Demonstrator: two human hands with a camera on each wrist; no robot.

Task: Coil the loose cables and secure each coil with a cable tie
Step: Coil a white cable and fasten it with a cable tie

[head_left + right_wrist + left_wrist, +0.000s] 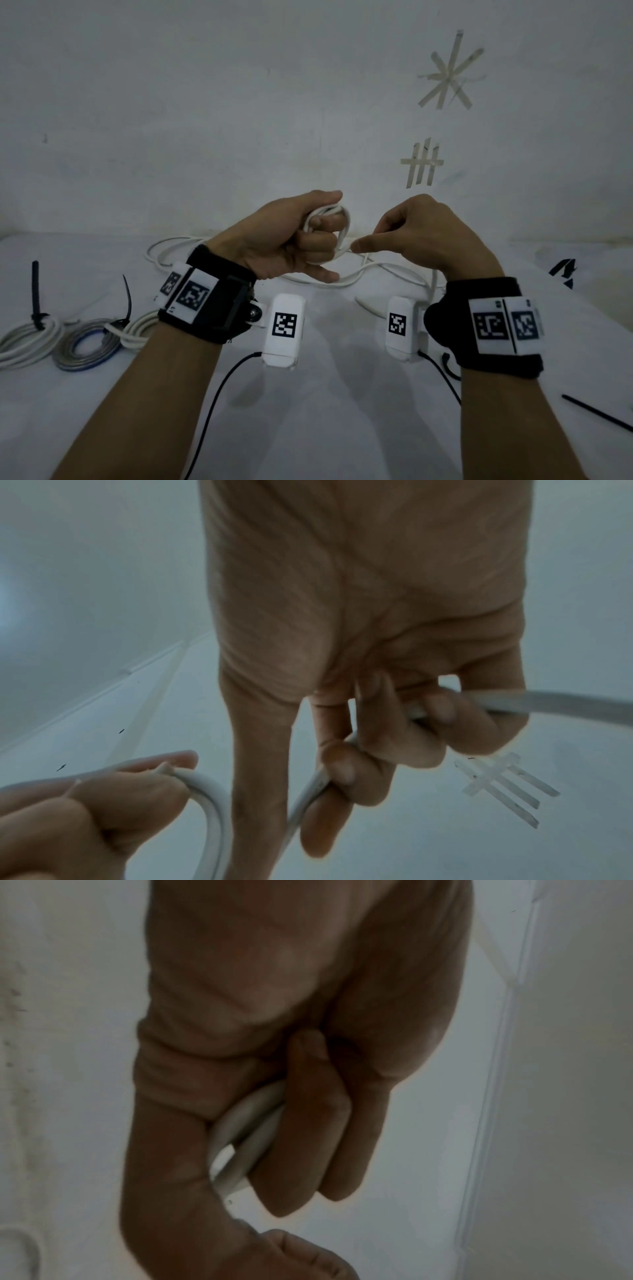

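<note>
My left hand (pixel 308 236) grips a small coil of white cable (pixel 346 222) held up over the table. In the left wrist view the loops (pixel 240 1137) sit between thumb and curled fingers. My right hand (pixel 394 233) is just to the right and holds the same cable's running strand. The right wrist view shows its fingers (pixel 346 767) curled round the strand (pixel 315 785). The loose remainder of the cable (pixel 387 269) snakes over the white table behind and under both hands. A loose black cable tie (pixel 596 411) lies at the right edge.
Three tied coils lie at the left: a white one (pixel 27 339), a grey-blue one (pixel 89 342) and another white one (pixel 137 329), with black tie tails sticking up. Tape marks (pixel 423 164) are stuck on the wall behind. A black scrap (pixel 563 272) lies at far right.
</note>
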